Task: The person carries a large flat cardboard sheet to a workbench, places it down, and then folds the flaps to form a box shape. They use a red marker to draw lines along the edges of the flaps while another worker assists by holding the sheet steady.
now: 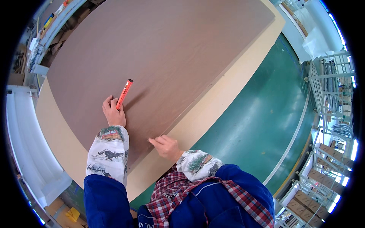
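Observation:
My left hand (113, 111) rests on a large brown board (171, 49) with its fingers closed around a red marker (124, 94). The marker stands up at a tilt, its black end on top, and casts a shadow to the right. Lower down and to the right, my right hand (166, 147) is closed over the near edge of the brown board. Its index finger and thumb come together at the board's surface. Whatever it may pinch is too small to make out. Under the brown board lies a larger pale tan board (224, 97), showing along the sides.
Green floor (262, 121) with a white line runs along the right. Racks with brown boxes (304, 205) stand at the far right. A white roll of sheeting (317, 26) lies at the upper right. On the left are a white bench-like surface (28, 140) and a cluttered shelf (57, 45).

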The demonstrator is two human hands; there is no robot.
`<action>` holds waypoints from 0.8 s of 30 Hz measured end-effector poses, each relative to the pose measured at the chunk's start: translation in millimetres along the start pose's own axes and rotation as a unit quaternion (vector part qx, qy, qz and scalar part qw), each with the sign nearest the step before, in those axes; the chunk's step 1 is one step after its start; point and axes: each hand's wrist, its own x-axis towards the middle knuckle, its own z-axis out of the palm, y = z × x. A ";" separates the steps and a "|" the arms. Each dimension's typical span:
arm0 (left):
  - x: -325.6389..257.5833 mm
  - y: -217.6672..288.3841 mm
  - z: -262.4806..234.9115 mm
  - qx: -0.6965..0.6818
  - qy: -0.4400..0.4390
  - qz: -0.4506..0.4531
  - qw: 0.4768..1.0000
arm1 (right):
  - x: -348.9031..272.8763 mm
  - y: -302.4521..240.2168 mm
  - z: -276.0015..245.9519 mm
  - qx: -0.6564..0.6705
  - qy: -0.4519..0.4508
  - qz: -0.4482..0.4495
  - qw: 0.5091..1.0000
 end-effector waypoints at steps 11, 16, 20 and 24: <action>-0.4 -5.6 4.8 0.003 0.003 0.001 1.000 | 101.9 231.5 -166.5 -0.246 0.181 0.163 0.938; -1.7 -6.8 4.8 0.009 0.011 0.015 1.000 | 88.8 197.2 -129.8 -0.209 0.132 0.114 0.962; -1.5 -6.1 4.8 0.008 0.006 0.008 1.000 | 31.7 74.4 -48.7 -0.111 -0.042 0.061 0.991; -0.2 -5.6 3.3 0.003 0.001 0.006 1.000 | 3.5 -17.6 -2.1 0.066 -0.065 -0.040 0.995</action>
